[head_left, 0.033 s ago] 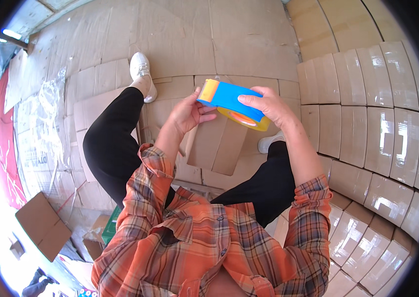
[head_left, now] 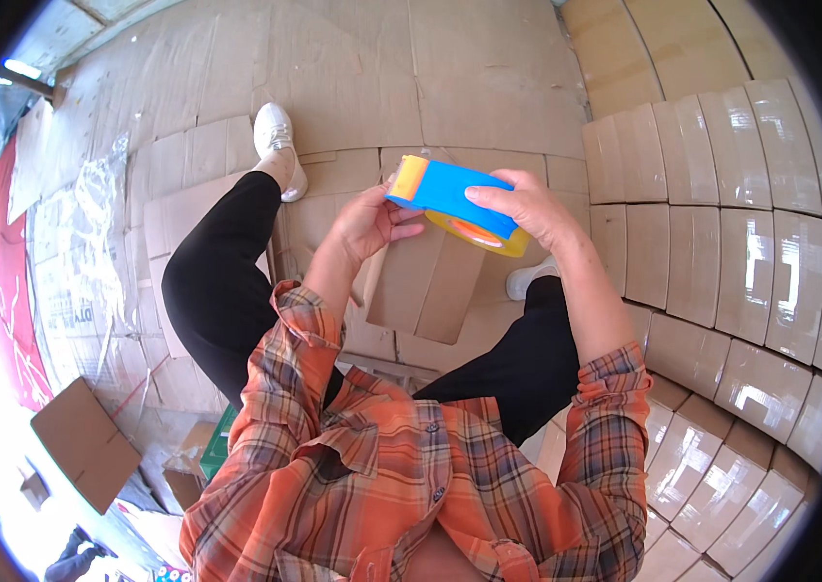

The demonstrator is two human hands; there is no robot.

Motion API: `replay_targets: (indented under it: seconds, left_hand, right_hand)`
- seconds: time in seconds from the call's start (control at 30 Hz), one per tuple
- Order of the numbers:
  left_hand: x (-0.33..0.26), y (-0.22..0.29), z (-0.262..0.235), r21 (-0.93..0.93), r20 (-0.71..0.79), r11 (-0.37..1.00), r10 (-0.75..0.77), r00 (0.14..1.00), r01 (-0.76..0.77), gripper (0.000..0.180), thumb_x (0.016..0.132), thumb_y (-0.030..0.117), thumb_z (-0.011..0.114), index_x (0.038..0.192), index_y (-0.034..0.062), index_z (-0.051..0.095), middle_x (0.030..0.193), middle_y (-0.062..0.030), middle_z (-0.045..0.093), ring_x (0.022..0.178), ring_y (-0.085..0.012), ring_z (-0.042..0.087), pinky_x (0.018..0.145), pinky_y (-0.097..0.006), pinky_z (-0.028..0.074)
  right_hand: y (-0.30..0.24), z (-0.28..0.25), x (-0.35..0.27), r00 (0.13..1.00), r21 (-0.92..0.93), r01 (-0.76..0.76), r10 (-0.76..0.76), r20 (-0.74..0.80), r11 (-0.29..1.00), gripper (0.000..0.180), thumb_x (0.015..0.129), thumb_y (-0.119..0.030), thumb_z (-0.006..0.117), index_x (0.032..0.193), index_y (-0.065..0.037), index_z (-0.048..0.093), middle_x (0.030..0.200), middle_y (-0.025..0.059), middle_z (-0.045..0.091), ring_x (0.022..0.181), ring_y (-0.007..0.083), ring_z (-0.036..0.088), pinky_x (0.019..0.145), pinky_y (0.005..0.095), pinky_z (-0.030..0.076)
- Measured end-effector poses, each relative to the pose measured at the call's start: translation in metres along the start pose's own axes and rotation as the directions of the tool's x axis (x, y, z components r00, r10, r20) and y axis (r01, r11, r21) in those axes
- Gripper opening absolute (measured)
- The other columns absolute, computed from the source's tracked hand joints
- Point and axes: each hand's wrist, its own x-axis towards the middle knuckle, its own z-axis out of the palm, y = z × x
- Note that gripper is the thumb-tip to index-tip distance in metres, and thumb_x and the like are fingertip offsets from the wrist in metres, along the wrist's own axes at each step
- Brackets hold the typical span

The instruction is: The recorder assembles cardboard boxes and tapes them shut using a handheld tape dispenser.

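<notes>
A blue tape dispenser (head_left: 450, 186) with an orange front end is held up in front of me, above the floor between my legs. A yellow-edged roll of tape (head_left: 500, 242) shows along its lower side. My right hand (head_left: 537, 211) grips the blue body from the right, thumb on top. At the orange end, my left hand (head_left: 362, 225) has its thumb and fingers closed at the edge, with the lower fingers loosely bent. Whether a strip of tape lies between those fingertips cannot be made out. Below the dispenser is a brown cardboard box (head_left: 421, 291), partly covered.
Stacked brown cartons (head_left: 702, 262) with shiny tape form a wall along my right. Flattened cardboard (head_left: 333, 68) covers the floor. Clear plastic film (head_left: 91, 233) lies at the left, near an open carton (head_left: 86, 441) and a green crate (head_left: 220, 441) beside my left leg.
</notes>
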Motion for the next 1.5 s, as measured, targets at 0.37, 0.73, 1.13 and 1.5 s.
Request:
replay_targets:
  seconds: [0.37, 0.73, 1.13, 1.5]
  left_hand:
    - [0.009, 0.001, 0.0, -0.002, -0.068, 0.997, 0.071, 0.995, -0.071, 0.019, 0.097, 0.022, 0.052, 0.104, 0.0067, 0.061, 0.093, -0.0055, 0.067, 0.081, -0.0162, 0.067, 0.066, -0.036, 0.06]
    - [0.026, -0.008, 0.007, 0.351, -0.198, 0.866, 0.441, 0.875, -0.357, 0.016, 0.096, 0.017, 0.056, 0.088, 0.0028, 0.059, 0.078, -0.0053, 0.064, 0.064, -0.0143, 0.062, 0.054, -0.026, 0.051]
    - [0.033, -0.017, -0.007, 0.414, -0.238, 0.834, 0.485, 0.841, -0.364, 0.016, 0.096, 0.016, 0.056, 0.087, 0.0027, 0.057, 0.076, -0.0052, 0.062, 0.062, -0.0132, 0.059, 0.052, -0.026, 0.05]
    - [0.041, -0.033, -0.037, 0.309, -0.355, 0.918, 0.352, 0.866, -0.247, 0.014, 0.094, 0.014, 0.057, 0.087, 0.0019, 0.057, 0.081, -0.005, 0.06, 0.065, -0.0125, 0.057, 0.054, -0.027, 0.051]
  right_hand:
    - [-0.009, -0.008, 0.003, 0.995, -0.11, -0.01, 0.02, 0.096, 0.994, 0.066, 0.078, -0.049, 0.069, 0.112, 0.007, 0.062, 0.1, 0.0155, 0.066, 0.094, 0.0204, 0.062, 0.085, 0.0323, 0.047]
    - [-0.008, -0.008, 0.008, 0.994, -0.176, -0.023, 0.041, 0.102, 0.984, 0.063, 0.081, -0.05, 0.067, 0.107, 0.008, 0.064, 0.095, 0.014, 0.067, 0.088, 0.0185, 0.063, 0.081, 0.031, 0.049]
    - [-0.025, -0.003, 0.01, 0.992, -0.315, -0.053, 0.086, 0.092, 0.947, 0.055, 0.081, -0.047, 0.067, 0.091, 0.008, 0.067, 0.082, 0.0114, 0.067, 0.076, 0.0159, 0.062, 0.07, 0.0298, 0.049]
    - [-0.024, -0.008, 0.006, 0.982, -0.43, -0.119, 0.17, 0.081, 0.895, 0.053, 0.079, -0.048, 0.066, 0.085, 0.005, 0.068, 0.076, 0.0103, 0.066, 0.07, 0.0155, 0.06, 0.067, 0.0302, 0.048]
